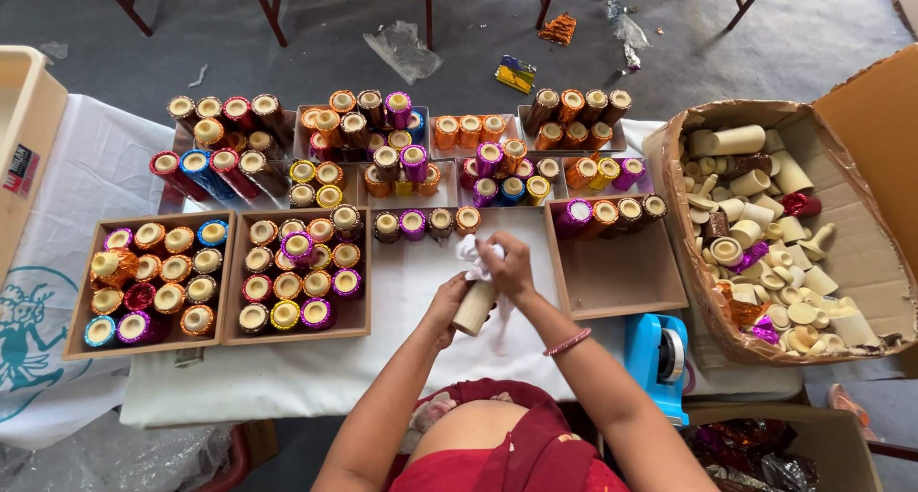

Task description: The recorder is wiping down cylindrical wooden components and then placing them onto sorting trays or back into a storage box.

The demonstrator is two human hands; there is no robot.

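Near the table's (287, 377) front edge, her left hand (446, 308) grips a bare tube (475, 307) while her right hand (507, 262) closes on a white cloth (475, 256) at its top. Trays (229, 334) of foil-wrapped tubes cover the white cover; grey floor (143, 52) lies behind.
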